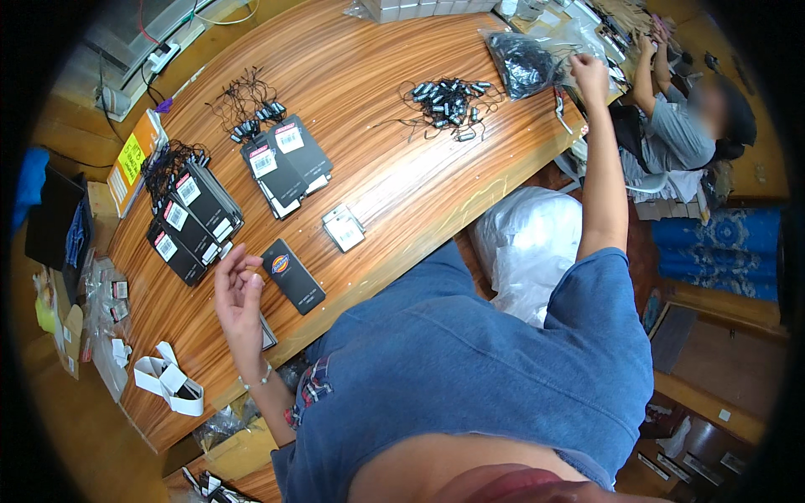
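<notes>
My left hand (237, 298) is over the table's near left part, its fingers loosely curled and apart, holding nothing I can see. Just right of it lies a black hang tag (293, 277) with a round logo. Part of another tag (267, 333) shows beside my wrist. My right arm stretches to the far right, where my right hand (590, 77) is closed in a pinch beside a clear plastic bag (524, 65) full of black cords. What its fingertips hold is too small to make out. A small stack of white-labelled tags (344, 229) lies between my hands.
Corded black tags form two piles (194, 218) (288, 163) at the left. A heap of black cords with small clasps (454, 105) lies at the far middle. A white strap loop (170, 381) sits at the near left. Another person (683, 126) sits at the right.
</notes>
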`<state>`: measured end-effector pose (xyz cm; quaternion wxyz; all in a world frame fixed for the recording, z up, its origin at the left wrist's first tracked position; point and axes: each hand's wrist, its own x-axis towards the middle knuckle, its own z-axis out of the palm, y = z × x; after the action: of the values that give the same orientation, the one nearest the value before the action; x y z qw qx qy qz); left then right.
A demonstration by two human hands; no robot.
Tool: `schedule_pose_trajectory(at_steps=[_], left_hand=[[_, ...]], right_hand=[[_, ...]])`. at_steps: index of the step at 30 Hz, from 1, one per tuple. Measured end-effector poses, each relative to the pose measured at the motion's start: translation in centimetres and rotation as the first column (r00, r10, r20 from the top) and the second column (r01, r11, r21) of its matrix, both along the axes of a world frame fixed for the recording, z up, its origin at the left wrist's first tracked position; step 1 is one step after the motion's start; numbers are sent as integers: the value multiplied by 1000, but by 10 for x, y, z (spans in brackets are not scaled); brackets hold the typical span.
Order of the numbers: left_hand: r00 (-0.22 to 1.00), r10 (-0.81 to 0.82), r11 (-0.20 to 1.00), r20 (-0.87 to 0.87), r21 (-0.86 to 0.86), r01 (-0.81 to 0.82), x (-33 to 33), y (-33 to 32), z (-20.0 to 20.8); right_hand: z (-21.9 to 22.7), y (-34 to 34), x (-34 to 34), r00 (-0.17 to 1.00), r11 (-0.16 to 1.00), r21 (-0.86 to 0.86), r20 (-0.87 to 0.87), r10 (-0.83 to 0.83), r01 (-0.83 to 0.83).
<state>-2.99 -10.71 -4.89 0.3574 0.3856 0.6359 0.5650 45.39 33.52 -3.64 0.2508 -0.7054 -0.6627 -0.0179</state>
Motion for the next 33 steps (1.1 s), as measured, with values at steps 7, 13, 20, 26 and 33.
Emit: schedule_pose_trajectory(at_steps=[7, 13, 20, 26, 33], left_hand=[[989, -147, 988, 13, 48, 147, 6, -3, 13], [332, -857, 289, -394, 165, 943, 70, 34, 100], [204, -828, -87, -522, 480, 873, 167, 8, 128], [211, -800, -234, -562, 614, 754, 199, -11, 144], [133, -764, -221, -632, 449, 866, 169, -6, 128]], right_hand=[[43, 22, 31, 995, 946, 318, 94, 40, -68], [-8, -58, -111, 634, 617, -156, -274, 723, -772], [-82, -108, -180, 619, 645, -186, 182, 764, -742], [-5, -83, -197, 682, 670, -210, 18, 731, -712], [22, -50, -182, 485, 447, -192, -404, 775, -874]])
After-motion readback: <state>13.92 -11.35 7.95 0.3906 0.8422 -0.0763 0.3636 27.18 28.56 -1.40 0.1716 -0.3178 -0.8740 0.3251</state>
